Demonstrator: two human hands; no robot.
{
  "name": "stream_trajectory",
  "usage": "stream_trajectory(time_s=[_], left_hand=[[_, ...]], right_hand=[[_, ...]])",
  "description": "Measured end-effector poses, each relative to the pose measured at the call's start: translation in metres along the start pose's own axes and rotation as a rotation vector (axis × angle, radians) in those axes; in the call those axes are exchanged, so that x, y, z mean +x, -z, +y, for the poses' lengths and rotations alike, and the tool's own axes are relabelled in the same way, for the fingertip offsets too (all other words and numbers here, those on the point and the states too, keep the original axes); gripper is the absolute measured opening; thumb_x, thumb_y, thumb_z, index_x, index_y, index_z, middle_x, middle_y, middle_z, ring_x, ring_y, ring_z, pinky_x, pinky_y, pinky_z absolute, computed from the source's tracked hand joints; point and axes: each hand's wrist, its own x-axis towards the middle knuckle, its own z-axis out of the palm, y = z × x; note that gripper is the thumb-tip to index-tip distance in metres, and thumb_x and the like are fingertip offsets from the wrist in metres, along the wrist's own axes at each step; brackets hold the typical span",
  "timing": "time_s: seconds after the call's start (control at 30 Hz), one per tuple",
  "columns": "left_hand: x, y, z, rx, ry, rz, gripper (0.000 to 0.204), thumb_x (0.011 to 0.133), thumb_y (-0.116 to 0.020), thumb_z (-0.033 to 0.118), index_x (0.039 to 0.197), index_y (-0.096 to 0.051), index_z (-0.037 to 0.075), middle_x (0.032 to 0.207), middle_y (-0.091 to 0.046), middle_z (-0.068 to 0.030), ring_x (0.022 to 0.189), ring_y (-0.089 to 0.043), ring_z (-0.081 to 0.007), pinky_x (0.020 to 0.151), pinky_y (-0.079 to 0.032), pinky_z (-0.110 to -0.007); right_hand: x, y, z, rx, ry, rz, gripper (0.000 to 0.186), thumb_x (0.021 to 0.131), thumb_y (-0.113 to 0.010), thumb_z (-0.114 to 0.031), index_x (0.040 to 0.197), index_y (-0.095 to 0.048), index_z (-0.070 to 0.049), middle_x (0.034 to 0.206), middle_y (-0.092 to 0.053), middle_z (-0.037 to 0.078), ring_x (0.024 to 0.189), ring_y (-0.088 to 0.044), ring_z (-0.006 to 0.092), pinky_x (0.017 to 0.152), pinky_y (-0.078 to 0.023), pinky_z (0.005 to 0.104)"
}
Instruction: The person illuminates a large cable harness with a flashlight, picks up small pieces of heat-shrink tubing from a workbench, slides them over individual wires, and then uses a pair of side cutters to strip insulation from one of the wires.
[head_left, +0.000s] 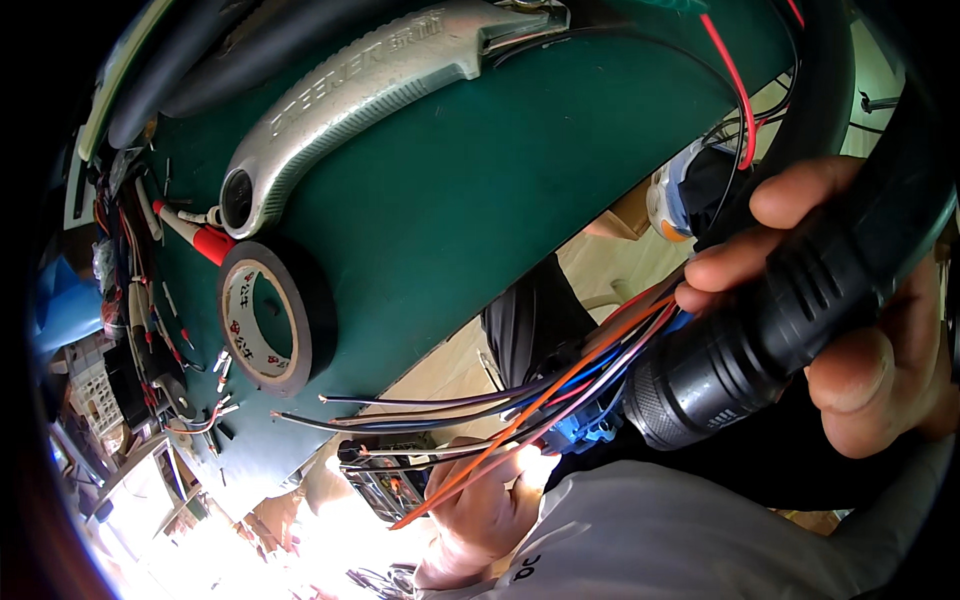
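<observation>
My right hand is wrapped around a black cylindrical cable connector with a knurled ring, on a thick black cable. Beside the connector runs a bundle of loose wires in orange, pink, blue, purple, brown and black, their ends fanning out to the left. Behind those wires sits a blue part, partly covered. My left hand is lower, its fingers curled under the orange and pink wires next to the blue part. What it grips is hidden by wires and glare.
On the green table mat lie a silver utility knife, a black tape roll and a red-and-white tool handle. Several short wires clutter its left side. A black case stands below the mat's edge.
</observation>
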Motion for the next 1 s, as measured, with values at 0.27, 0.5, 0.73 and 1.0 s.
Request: stream_trajectory(time_s=[0.27,0.5,0.73,1.0], left_hand=[[-0.003,-0.002,-0.002,0.015,-0.009,-0.007,0.014,0.064,-0.066,0.001,0.073,-0.059,0.009,0.069,-0.063,-0.0069,0.062,-0.061,-0.0251,0.062,-0.047,-0.033],[-0.004,-0.001,-0.001,-0.025,0.035,-0.041,0.015,0.068,-0.074,0.008,0.072,-0.060,0.008,0.071,-0.065,-0.0071,0.064,-0.063,-0.0259,0.060,-0.049,-0.033],[-0.013,0.005,-0.005,-0.078,0.011,0.017,0.016,0.066,-0.078,0.003,0.075,-0.064,0.004,0.067,-0.062,-0.0068,0.059,-0.060,-0.0231,0.053,-0.048,-0.031],[-0.040,0.034,-0.012,0.024,0.147,0.069,0.011,0.073,-0.077,0.007,0.077,-0.067,0.005,0.069,-0.064,-0.0072,0.057,-0.062,-0.0186,0.050,-0.049,-0.027]], right_hand=[[0.002,-0.001,-0.007,-0.006,-0.072,0.046,0.073,0.087,-0.064,-0.042,0.131,-0.032,0.006,0.110,-0.062,0.019,0.099,-0.065,0.0262,0.089,-0.054,0.0399],[0.007,-0.009,-0.007,0.020,-0.065,0.066,0.067,0.089,-0.062,-0.040,0.129,-0.034,0.006,0.109,-0.063,0.018,0.097,-0.065,0.0253,0.089,-0.053,0.0405],[0.003,-0.014,-0.019,0.080,0.102,0.097,0.056,0.093,-0.058,-0.035,0.127,-0.037,0.004,0.108,-0.062,0.018,0.095,-0.064,0.0251,0.088,-0.052,0.0404],[-0.008,-0.020,-0.016,0.160,0.251,0.124,0.044,0.094,-0.058,-0.023,0.123,-0.041,0.006,0.104,-0.062,0.018,0.095,-0.063,0.0225,0.085,-0.053,0.0370]])
